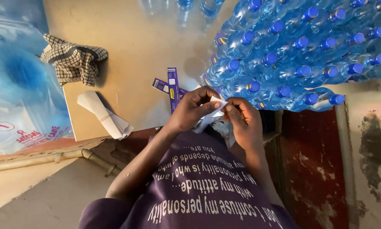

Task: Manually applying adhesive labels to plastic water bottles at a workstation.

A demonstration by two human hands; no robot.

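**Two hands working a white label strip beside stacked water bottles**

Head view, looking down. At centre frame the left hand and the right hand meet over the near edge of the counter. Both pinch a thin white label strip, fingertips closed on it from either side; held close to the body, the strip stays taut and easy to see. Whether it is being peeled or folded cannot be told.

Just above the left hand, purple labels lie flat on the counter, overlapping one another and within reach of the fingers. To their left lies a roll of white paper bound with a band, and beyond it a crumpled checked cloth.

The upper right of the frame is filled by clear plastic water bottles with blue caps, lying on their sides in stacked rows, caps toward the camera. All appear capped and full; the nearest row lies just beyond the hands. At far left a large clear plastic bag holds blue-tinted contents that cannot be identified.
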